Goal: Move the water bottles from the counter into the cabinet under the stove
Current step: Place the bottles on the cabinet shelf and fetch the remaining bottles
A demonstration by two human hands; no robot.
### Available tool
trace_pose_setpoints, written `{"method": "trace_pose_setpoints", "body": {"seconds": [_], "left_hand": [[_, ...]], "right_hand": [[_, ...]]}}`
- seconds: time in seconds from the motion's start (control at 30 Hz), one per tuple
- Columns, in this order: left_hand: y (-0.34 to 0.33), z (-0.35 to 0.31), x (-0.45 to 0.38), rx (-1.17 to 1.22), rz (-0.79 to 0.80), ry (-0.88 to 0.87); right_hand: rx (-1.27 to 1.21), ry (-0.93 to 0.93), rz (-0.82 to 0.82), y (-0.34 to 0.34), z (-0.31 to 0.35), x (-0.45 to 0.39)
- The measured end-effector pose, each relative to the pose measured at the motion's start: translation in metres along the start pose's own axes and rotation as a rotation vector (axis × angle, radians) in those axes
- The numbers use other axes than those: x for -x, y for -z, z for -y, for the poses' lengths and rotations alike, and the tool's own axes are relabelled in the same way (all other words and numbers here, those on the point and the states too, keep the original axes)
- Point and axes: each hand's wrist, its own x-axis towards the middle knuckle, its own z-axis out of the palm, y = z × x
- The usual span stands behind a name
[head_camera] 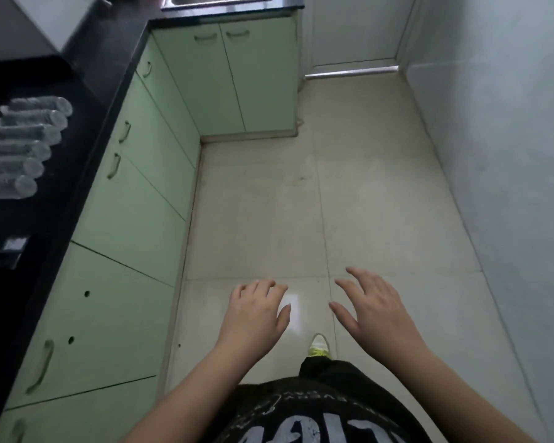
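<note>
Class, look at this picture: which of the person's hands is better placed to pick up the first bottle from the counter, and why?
Probably the left hand: empty and nearer the bottles lying on the counter at the left. The right hand, also empty, is farther away.

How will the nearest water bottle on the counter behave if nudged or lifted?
The nearest water bottle lies on its side on the dark counter, so it would probably roll if nudged. Its clear, thin-looking plastic may flex and feel slippery. Fill level is not visible, so weight is uncertain.
</note>
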Motion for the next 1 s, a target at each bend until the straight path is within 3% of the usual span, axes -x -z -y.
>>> {"method": "trace_pose_setpoints", "body": {"seconds": [0.37, 0.7, 1.0], "left_hand": [[0.019, 0.097, -0.084, 0.038, 0.064, 0.284], [0.035, 0.245, -0.153, 0.112, 0.049, 0.558], [0.084, 0.366, -0.253, 0.086, 0.003, 0.597]], "right_hand": [[0.051, 0.241, 0.134, 0.034, 0.027, -0.187], [0.151, 0.469, 0.173, 0.046, 0.146, -0.37], [0.023, 0.502, 0.063, 0.082, 0.226, -0.518]]}}
